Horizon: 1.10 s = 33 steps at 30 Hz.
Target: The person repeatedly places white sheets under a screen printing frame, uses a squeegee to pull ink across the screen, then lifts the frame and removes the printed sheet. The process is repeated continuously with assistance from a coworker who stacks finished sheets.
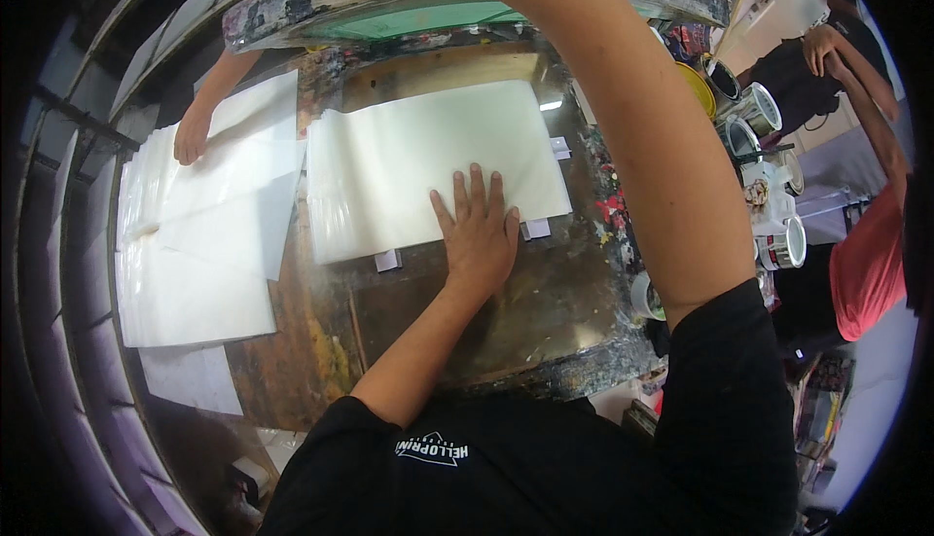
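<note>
My left hand (477,234) lies flat with its fingers spread on the near edge of a white translucent plastic sheet (418,157). The sheet looks like a plastic bag, with wrinkled layers at its left end. It rests on a dark, glossy board (467,322), and small pale tabs (536,230) show along its edges. My right arm reaches up past the right side of the sheet and bends at the top; the hand is outside the picture. Above the sheet is a raised, paint-stained frame (321,16) with green mesh (428,18), close to my right arm.
Another person's hand (193,137) touches a stack of white plastic sheets (199,273) on the left. Paint cans (781,244) line the right side. Beyond them stands a person with hands together (825,50). Rack shelves (92,273) border the far left.
</note>
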Each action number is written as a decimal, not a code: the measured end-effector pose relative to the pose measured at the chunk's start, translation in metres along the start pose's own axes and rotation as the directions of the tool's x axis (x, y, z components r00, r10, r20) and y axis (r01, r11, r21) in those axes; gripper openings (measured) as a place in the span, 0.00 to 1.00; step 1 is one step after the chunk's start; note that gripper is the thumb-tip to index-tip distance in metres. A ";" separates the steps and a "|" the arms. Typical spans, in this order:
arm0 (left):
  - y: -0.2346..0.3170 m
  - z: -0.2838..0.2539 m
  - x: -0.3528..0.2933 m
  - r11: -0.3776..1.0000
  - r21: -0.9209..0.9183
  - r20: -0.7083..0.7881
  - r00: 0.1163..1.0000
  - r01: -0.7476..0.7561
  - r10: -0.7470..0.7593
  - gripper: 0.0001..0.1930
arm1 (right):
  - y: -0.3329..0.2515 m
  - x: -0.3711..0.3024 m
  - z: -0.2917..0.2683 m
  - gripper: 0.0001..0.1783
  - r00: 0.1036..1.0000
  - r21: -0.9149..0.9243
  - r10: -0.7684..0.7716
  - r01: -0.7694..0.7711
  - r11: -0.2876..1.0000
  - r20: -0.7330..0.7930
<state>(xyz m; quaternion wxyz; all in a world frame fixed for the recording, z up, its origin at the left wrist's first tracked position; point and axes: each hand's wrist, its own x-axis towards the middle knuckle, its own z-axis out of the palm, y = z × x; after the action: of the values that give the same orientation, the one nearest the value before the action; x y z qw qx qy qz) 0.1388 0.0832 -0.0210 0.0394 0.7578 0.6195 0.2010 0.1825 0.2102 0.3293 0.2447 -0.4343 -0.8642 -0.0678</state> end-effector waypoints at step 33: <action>-0.007 -0.007 0.010 0.994 0.020 0.012 0.994 -0.110 0.109 0.29 | 0.009 0.009 0.011 0.47 0.998 -0.019 -0.060 0.060 0.998 -0.035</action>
<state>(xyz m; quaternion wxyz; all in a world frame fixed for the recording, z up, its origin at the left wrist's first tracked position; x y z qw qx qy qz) 0.1314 0.0928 -0.0141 0.0238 0.7921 0.5789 0.1921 0.1811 0.2263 0.3237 0.2540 -0.4091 -0.8717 -0.0906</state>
